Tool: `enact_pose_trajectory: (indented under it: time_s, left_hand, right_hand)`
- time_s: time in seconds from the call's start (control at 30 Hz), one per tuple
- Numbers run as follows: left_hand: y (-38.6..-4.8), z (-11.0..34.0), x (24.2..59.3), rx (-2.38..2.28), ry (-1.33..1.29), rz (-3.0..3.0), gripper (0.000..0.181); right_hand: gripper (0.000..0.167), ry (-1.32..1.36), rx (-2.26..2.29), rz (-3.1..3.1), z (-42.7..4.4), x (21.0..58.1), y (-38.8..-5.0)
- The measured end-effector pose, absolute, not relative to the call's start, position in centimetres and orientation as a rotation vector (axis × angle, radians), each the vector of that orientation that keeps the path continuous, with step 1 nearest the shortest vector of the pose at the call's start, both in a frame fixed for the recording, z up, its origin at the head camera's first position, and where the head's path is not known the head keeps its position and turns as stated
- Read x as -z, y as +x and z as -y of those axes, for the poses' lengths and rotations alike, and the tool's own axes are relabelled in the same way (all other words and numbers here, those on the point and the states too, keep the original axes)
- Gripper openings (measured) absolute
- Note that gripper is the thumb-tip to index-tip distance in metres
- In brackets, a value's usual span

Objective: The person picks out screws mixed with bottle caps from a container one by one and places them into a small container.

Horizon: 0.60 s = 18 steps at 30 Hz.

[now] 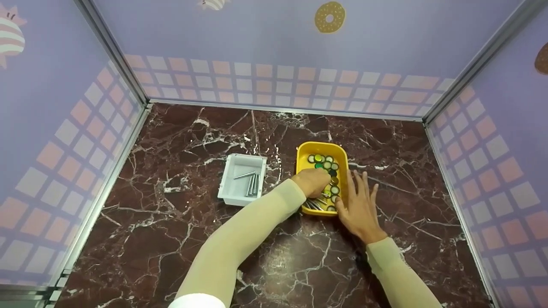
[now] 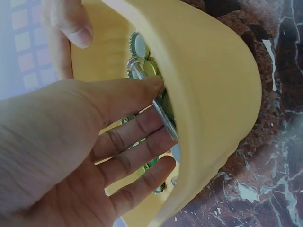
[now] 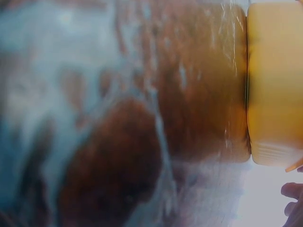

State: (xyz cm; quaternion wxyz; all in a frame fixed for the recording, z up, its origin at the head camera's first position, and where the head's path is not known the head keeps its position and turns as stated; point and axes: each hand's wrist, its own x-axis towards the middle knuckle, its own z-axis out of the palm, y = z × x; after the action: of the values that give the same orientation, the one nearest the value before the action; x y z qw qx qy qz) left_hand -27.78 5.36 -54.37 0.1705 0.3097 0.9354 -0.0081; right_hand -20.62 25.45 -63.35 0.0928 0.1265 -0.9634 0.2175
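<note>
My left hand (image 1: 311, 181) reaches down into a yellow bin (image 1: 302, 149). In the left wrist view its thumb and fingers pinch a silver threaded bolt (image 2: 165, 120) inside the bin. Bottle caps (image 1: 329, 159), some green, some gold and some showing pale undersides, lie in the bin around the hand. More silver bolts (image 1: 315, 205) lie at its near end. My right hand (image 1: 360, 210) rests against the bin's right side, fingers extended along the outer wall and thumb at the rim. The right wrist view shows only some of its fingertips (image 3: 293, 190).
Left of the yellow bin stands a white bin (image 1: 234, 194) with several silver bolts (image 1: 252, 185) inside. Both bins sit on a dark red marbled tabletop (image 1: 180, 239). Lilac panels with a checked pattern (image 1: 274, 47) enclose it at the back and both sides.
</note>
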Motion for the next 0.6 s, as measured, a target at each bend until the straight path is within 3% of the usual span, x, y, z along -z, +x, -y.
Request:
enact_pose_trajectory:
  time_s: [0.23, 0.4, 0.6]
  left_hand:
    - [-27.6, -3.9, 53.5, -0.222, 0.827, -2.664, 0.017]
    - [-27.7, -3.3, 53.7, -0.330, 0.834, -2.693, 0.004]
    - [-27.7, -2.8, 53.9, -0.467, 0.843, -2.696, 0.012]
  right_hand:
    - [0.090, 0.377, -0.656, 2.850, -25.3, 63.3, -20.7]
    - [0.088, 0.374, -0.655, 2.842, -25.2, 63.3, -20.8]
    - [0.088, 0.374, -0.671, 2.832, -25.4, 63.5, -20.6]
